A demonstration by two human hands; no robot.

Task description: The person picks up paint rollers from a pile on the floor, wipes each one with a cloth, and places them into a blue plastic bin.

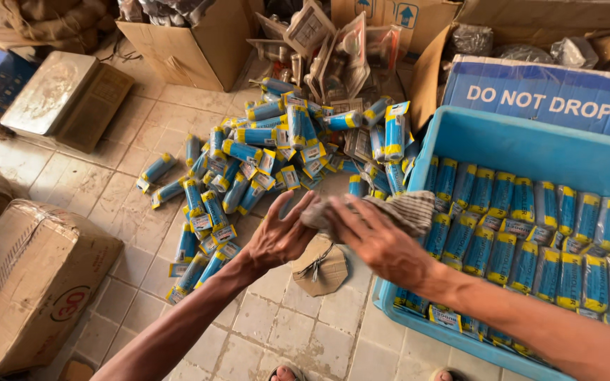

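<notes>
My left hand [282, 233] and my right hand [379, 243] meet above the floor, both gripping a crumpled grey striped cloth [407, 210]. The cloth stretches from my left fingers across to the rim of a blue plastic crate [524, 144] on the right. Inside the crate lie rows of blue-and-yellow packaged cylinders [531, 240]. A loose heap of the same blue-and-yellow packs [248, 169] is spread on the tiled floor just beyond my left hand.
A small cardboard piece tied with string [319, 268] lies on the tiles under my hands. Cardboard boxes stand at left [30, 282] and at the back [192, 42]. A metal scale [65, 95] sits far left. Clear blister packs [333, 49] pile behind the heap.
</notes>
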